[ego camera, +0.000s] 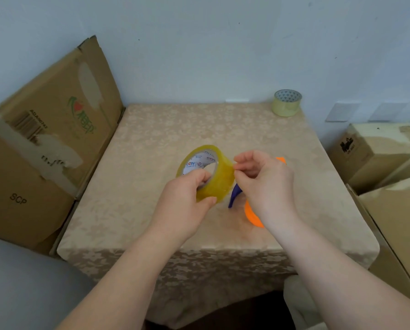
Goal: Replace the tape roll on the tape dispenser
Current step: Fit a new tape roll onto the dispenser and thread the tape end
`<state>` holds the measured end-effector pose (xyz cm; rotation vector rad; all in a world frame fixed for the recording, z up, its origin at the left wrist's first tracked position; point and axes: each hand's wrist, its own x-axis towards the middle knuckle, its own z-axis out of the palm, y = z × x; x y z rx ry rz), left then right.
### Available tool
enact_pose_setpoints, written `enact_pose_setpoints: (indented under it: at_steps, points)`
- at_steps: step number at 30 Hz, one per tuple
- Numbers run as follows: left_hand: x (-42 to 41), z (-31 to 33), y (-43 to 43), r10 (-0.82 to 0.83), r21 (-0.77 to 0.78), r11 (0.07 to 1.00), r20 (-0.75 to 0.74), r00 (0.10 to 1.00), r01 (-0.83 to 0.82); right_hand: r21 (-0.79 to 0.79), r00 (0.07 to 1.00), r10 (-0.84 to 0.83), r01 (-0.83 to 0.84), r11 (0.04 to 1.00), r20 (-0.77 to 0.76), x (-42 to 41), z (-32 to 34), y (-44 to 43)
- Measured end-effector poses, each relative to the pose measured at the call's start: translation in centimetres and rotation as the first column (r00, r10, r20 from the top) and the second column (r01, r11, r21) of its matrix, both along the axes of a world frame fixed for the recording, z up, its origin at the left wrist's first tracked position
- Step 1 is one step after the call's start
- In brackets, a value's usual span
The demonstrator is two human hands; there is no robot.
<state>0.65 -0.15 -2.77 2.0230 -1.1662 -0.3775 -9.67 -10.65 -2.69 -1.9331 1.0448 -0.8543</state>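
Yellow translucent tape roll (208,172) — printed white core

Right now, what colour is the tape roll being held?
Translucent yellow tape roll, with a white printed core; seen in the head view.

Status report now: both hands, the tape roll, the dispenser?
Left hand holds yellow tape roll. Right hand pinches at its edge. Orange dispenser on table, mostly hidden under right hand. Nothing in the way.
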Motion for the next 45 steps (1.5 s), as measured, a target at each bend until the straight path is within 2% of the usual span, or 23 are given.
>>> enact_pose_setpoints:
  at_steps: [5, 9, 12, 15, 19, 22, 24, 26, 28, 30, 33, 35, 36, 38, 41, 45]
  points:
    - [-0.2, 0.1, 0.1, -0.041, 0.025, 0.999, 0.117, 0.992, 0.038, 0.015, 0.997, -0.004, 0.005, 1.000, -0.071, -0.2, -0.3, -0.6]
    - [-0.6, 0.0, 0.1, -0.048, 0.033, 0.999, 0.230, 0.972, 0.041, 0.035, 0.998, 0.000, 0.002, 0.999, -0.066, -0.3, -0.1, -0.7]
    - [-0.7, 0.1, 0.0, -0.001, 0.014, 1.000, 0.320, 0.947, -0.003, 0.084, 0.999, 0.037, -0.035, 0.996, -0.019, -0.4, 0.0, -0.7]
    - [-0.3, 0.1, -0.1, 0.063, -0.021, 0.998, 0.322, 0.945, -0.059, 0.071, 0.999, 0.046, -0.046, 0.996, 0.002, -0.6, 0.0, -1.1]
    - [0.6, -0.1, -0.4, 0.177, -0.020, 0.984, 0.179, 0.968, -0.176, -0.036, 0.953, 0.033, -0.046, 0.998, -0.300, -1.4, -0.5, -2.1]
    - [1.2, -0.2, -0.6, 0.220, -0.023, 0.975, -0.028, 0.975, -0.220, 0.003, 0.801, 0.099, -0.120, 0.993, -0.591, -2.0, -1.4, -2.5]
    - [1.5, -0.4, -0.7, 0.236, -0.017, 0.969, -0.221, 0.946, -0.246, 0.023, 0.728, 0.090, -0.101, 0.995, -0.680, -2.2, -1.7, -2.7]
    - [1.4, -0.2, -0.7, 0.234, -0.015, 0.962, -0.457, 0.858, -0.271, 0.078, 0.732, 0.086, -0.046, 0.996, -0.675, -2.3, -2.1, -2.9]
    - [1.4, 0.2, -0.7, 0.222, 0.014, 0.960, -0.646, 0.730, -0.279, 0.156, 0.769, 0.109, -0.012, 0.988, -0.630, -2.1, -2.2, -2.8]
    - [1.3, 0.7, -0.7, 0.185, 0.035, 0.968, -0.770, 0.611, -0.250, 0.212, 0.835, 0.086, 0.038, 0.976, -0.544, -2.0, -2.4, -2.8]
    - [1.3, 0.9, -0.6, 0.135, 0.020, 0.975, -0.845, 0.517, -0.222, 0.295, 0.932, -0.032, 0.148, 0.944, -0.362, -2.1, -2.3, -3.5]
    - [1.5, 0.9, -0.7, 0.115, 0.001, 0.972, -0.873, 0.475, -0.234, 0.443, 0.985, -0.099, 0.154, 0.883, -0.144, -2.0, -1.8, -3.7]
    - [1.5, 0.9, -0.7, 0.099, -0.013, 0.970, -0.890, 0.446, -0.241, 0.555, 0.995, -0.100, 0.090, 0.827, -0.012, -1.9, -1.5, -3.6]
    - [1.4, 1.0, -0.8, 0.054, -0.048, 0.966, -0.924, 0.379, -0.254, 0.687, 0.971, -0.008, -0.163, 0.708, 0.239, -1.6, -1.2, -3.1]
    - [1.4, 1.2, -0.8, 0.013, -0.077, 0.953, -0.955, 0.296, -0.292, 0.644, 0.868, 0.144, -0.454, 0.616, 0.474, -1.2, -1.1, -2.2]
    - [1.5, 1.5, -0.6, -0.019, -0.091, 0.938, -0.977, 0.213, -0.333, 0.495, 0.760, 0.251, -0.598, 0.631, 0.599, -1.1, -1.2, -2.4]
